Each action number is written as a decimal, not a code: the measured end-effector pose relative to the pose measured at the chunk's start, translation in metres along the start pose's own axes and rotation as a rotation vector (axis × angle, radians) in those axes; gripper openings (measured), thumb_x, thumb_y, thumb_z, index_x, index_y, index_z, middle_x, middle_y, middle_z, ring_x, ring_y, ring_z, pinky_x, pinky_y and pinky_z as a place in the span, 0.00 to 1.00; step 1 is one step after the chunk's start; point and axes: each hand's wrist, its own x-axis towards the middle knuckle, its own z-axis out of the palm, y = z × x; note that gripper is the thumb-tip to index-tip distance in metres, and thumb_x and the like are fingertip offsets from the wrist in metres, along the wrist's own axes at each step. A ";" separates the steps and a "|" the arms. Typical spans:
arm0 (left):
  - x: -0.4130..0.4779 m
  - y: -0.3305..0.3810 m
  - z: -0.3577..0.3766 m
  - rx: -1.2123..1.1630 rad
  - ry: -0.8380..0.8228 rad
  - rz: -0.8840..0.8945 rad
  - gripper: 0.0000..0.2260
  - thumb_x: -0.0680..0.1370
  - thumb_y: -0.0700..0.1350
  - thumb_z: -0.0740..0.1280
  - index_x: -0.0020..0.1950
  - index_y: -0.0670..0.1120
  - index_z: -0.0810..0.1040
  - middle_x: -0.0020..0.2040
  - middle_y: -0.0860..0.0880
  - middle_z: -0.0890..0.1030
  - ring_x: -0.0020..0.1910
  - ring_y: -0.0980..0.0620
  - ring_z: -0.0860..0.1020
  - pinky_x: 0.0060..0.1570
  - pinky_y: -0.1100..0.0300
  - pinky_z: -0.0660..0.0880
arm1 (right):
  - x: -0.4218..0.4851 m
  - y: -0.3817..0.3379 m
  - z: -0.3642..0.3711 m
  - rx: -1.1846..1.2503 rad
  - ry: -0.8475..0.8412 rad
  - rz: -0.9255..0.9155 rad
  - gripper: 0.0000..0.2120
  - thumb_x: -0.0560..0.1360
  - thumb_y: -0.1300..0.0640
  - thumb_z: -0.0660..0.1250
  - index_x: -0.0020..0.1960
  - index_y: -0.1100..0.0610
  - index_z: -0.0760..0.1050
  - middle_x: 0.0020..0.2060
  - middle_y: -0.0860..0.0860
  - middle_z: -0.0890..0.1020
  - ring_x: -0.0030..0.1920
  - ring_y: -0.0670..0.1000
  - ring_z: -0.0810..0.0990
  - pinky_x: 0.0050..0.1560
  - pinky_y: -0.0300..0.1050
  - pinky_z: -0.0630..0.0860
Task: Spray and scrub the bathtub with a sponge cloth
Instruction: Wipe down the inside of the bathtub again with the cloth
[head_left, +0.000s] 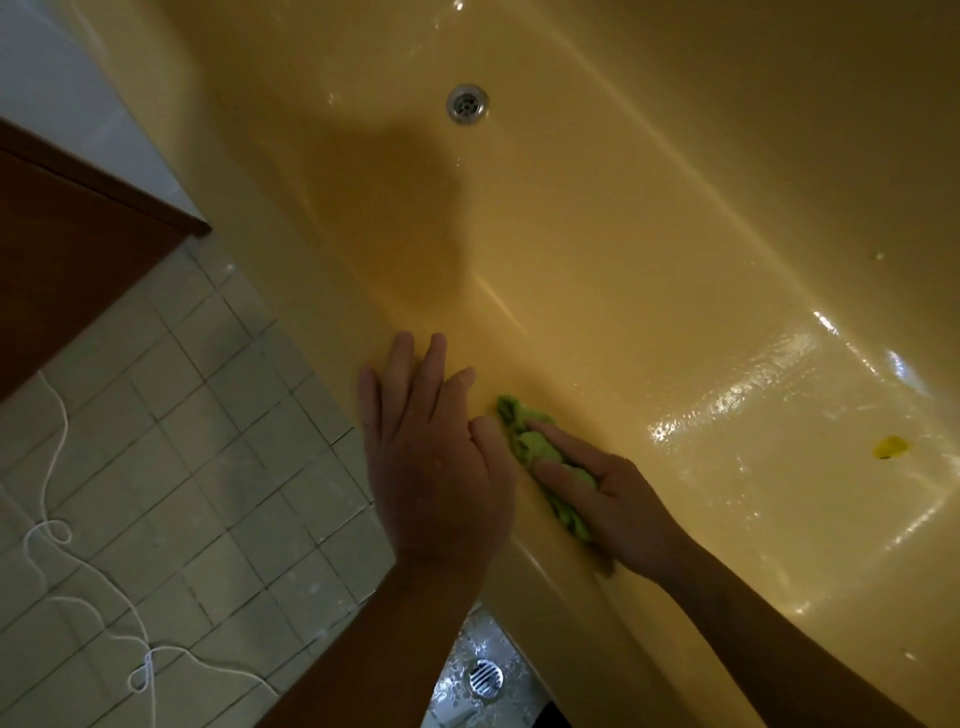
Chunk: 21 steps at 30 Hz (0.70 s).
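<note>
The yellow bathtub (649, 218) fills most of the view, its inner surface wet and shiny at the right. My left hand (431, 457) lies flat with straight fingers on the tub's near rim. Just to its right, my right hand (608, 493) presses a crumpled green sponge cloth (540, 457) against the inner wall below the rim, fingers stretched over the cloth. No spray bottle is in view.
The tub's metal drain (467, 104) sits at the top centre. A small yellow scrap (891, 447) lies on the tub floor at the right. Outside the tub are pale floor tiles (182, 467), a white cord (78, 597), a floor drain (485, 678) and a brown wooden panel (67, 244).
</note>
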 end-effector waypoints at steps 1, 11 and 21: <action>0.001 0.000 0.000 -0.003 0.003 -0.001 0.21 0.75 0.42 0.56 0.59 0.40 0.84 0.73 0.41 0.77 0.79 0.41 0.66 0.81 0.41 0.53 | 0.008 0.020 -0.004 -0.027 0.020 0.119 0.24 0.78 0.37 0.66 0.73 0.36 0.72 0.72 0.38 0.74 0.71 0.40 0.73 0.72 0.39 0.69; 0.014 -0.005 -0.002 0.048 0.000 0.003 0.23 0.77 0.43 0.56 0.67 0.39 0.81 0.76 0.40 0.73 0.81 0.40 0.64 0.81 0.41 0.53 | 0.052 -0.015 0.015 -0.051 0.089 0.128 0.22 0.80 0.38 0.66 0.73 0.38 0.73 0.71 0.42 0.76 0.69 0.45 0.75 0.71 0.46 0.70; 0.035 -0.015 -0.004 0.061 0.010 -0.006 0.24 0.76 0.43 0.56 0.66 0.40 0.82 0.76 0.40 0.73 0.81 0.41 0.64 0.82 0.43 0.52 | 0.052 0.062 -0.002 -0.101 0.157 0.519 0.32 0.75 0.28 0.64 0.74 0.42 0.73 0.69 0.53 0.79 0.63 0.55 0.79 0.67 0.55 0.75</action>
